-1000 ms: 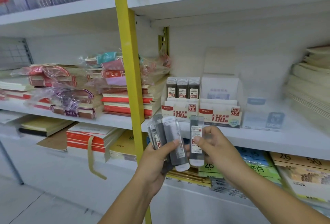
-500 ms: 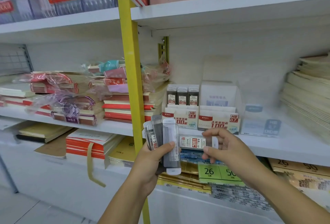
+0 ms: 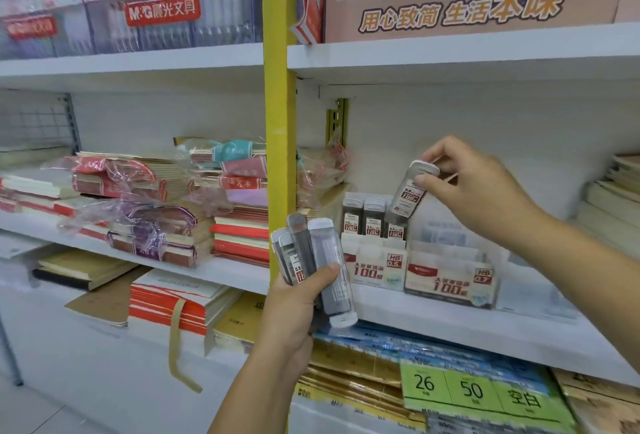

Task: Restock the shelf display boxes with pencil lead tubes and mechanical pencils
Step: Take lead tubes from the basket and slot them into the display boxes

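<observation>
- Since half a second earlier, the right hand [image 3: 474,191] had risen from beside the bundle of tubes [image 3: 318,260] to above the 0.5 box [image 3: 377,267], and its lead tube [image 3: 410,196] had turned from sideways to nearly upright.
- Its thumb and fingers pinched the tube's white cap, and the tilted lower end hung just over the right end of the row of tubes [image 3: 363,219] standing in that box.
- The left hand [image 3: 298,316] gripped the bundle, fanned, left of and below the box, as before.
- The box sat on a white shelf [image 3: 450,326], with a 0.7 box [image 3: 450,278] just right of it.
- A yellow post [image 3: 277,122] and wrapped notebook stacks [image 3: 156,219] were to its left.
</observation>
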